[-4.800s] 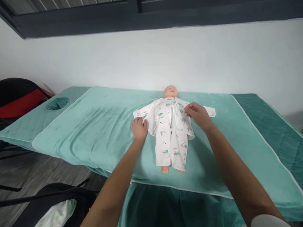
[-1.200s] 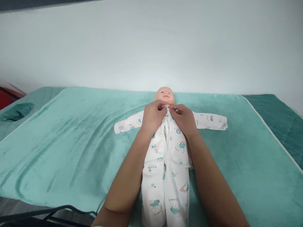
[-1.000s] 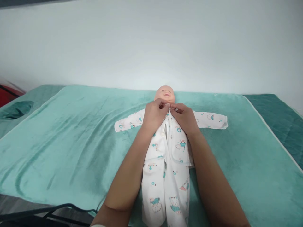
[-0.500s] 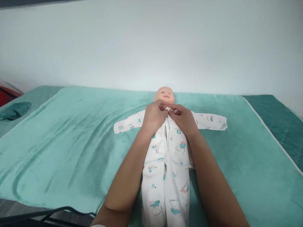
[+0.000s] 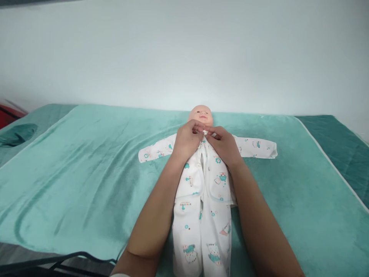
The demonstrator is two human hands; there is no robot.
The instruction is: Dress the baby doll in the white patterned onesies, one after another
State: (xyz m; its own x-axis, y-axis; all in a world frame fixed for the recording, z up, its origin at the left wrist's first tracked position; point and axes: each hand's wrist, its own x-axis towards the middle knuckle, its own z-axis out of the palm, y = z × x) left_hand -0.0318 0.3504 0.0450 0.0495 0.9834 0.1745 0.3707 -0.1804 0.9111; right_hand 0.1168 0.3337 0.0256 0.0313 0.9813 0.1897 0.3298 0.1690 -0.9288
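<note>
A baby doll (image 5: 201,112) lies on its back, dressed in a white printed jacket (image 5: 220,179) and matching trousers (image 5: 187,234). At the jacket's collar, just below the doll's chin, my left hand (image 5: 188,139) pinches the left front edge with bent fingers. My right hand (image 5: 224,144) pinches the other front edge beside it, the fingertips of both hands almost meeting. Further down, the jacket's front hangs slightly apart, with small snaps along its edges. The sleeves lie stretched out to both sides. My fingers partly hide the neckline.
A light green blanket (image 5: 72,173) lies under the doll, with wrinkles on the left. Darker green bedding (image 5: 325,134) shows beyond its edges. A white wall (image 5: 184,54) rises behind. A black frame (image 5: 72,256) stands at the lower left, and something red (image 5: 8,117) at the far left.
Both hands stay at the collar, with only slight shifts of the fingers. The left fingers have moved up a little, showing more of the neckline. The doll has not moved.
</note>
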